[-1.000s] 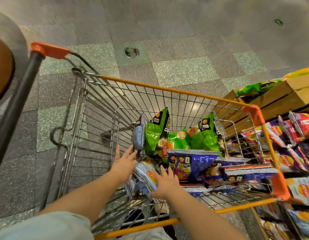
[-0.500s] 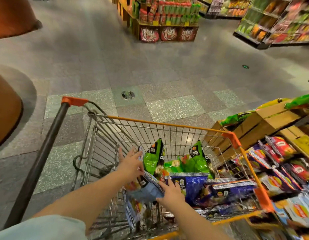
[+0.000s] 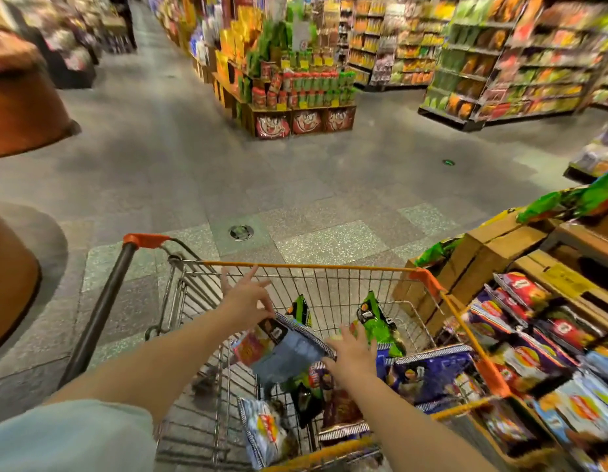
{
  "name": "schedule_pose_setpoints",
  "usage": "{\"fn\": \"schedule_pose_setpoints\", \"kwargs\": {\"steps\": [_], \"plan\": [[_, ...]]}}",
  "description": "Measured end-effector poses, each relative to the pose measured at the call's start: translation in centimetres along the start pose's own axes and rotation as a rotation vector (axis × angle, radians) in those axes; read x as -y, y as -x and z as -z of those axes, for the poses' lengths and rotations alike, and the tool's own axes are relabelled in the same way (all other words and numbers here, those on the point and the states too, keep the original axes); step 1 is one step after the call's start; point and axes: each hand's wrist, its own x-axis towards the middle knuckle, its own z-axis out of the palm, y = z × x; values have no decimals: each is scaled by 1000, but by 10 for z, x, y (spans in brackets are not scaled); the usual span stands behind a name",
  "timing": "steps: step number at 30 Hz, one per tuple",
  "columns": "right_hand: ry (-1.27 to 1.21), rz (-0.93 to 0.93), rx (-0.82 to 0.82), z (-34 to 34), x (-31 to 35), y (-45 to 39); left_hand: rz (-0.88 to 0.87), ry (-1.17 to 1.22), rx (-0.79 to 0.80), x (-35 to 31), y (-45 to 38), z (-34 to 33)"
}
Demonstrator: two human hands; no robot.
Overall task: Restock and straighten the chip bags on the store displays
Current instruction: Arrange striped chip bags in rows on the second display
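A light-blue chip bag (image 3: 292,350) is lifted above the wire shopping cart (image 3: 316,267). My left hand (image 3: 246,299) pinches the bag's upper left corner, its other fingers spread. My right hand (image 3: 352,356) holds the bag's right edge, thumb under it and fingers laid over. Green chip bags (image 3: 376,318) stand at the cart's far end, and dark-blue bags (image 3: 432,371) lie on its right side. More bags (image 3: 265,427) lie low at the near end.
A chip display (image 3: 534,335) with red, purple and blue bags stands right of the cart, cardboard boxes (image 3: 479,253) stacked behind it. An orange-brown rounded fixture (image 3: 9,274) stands left. Across open grey floor are a central snack stand (image 3: 295,90) and shelving (image 3: 500,63).
Both hands have raised the light-blue bag out of the cart's pile. My view has tilted up from the cart to the aisles ahead.
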Motion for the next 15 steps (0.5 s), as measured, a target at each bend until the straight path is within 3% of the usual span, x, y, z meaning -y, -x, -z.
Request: {"fn": "schedule_pose_setpoints", "kwargs": {"steps": [5,10,15], "plan": [[-144,-53,-153,25,-27,11,-39,83,-121,-18,6,21],[-591,-60,-337,41,-67,30,-54,198,-234,-59,14,29],[-375,-119,-478,55,-105,66,-118,229,-246,-111,21,23]]}}
